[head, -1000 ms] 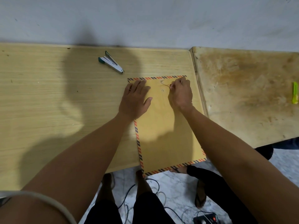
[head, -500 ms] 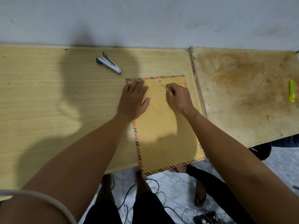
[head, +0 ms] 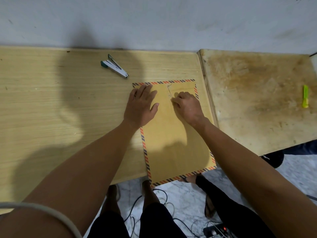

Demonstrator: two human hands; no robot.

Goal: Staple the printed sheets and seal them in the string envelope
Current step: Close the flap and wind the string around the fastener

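left hand [head: 141, 104]: flat, fingers spread on envelope [head: 173, 134] | right hand [head: 187, 105]: curled, pinching string [head: 169, 91]

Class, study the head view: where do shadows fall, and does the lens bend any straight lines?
Head view: a broad dark shadow crosses the wooden table up the wall; the right hand shades the envelope; the table's far edge bows, a wide-angle effect.

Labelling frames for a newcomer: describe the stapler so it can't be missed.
Take the pale wood table on the left. Near its far edge, beyond the left hand, lies the stapler: white and metal with a teal end, the only tool on that table.
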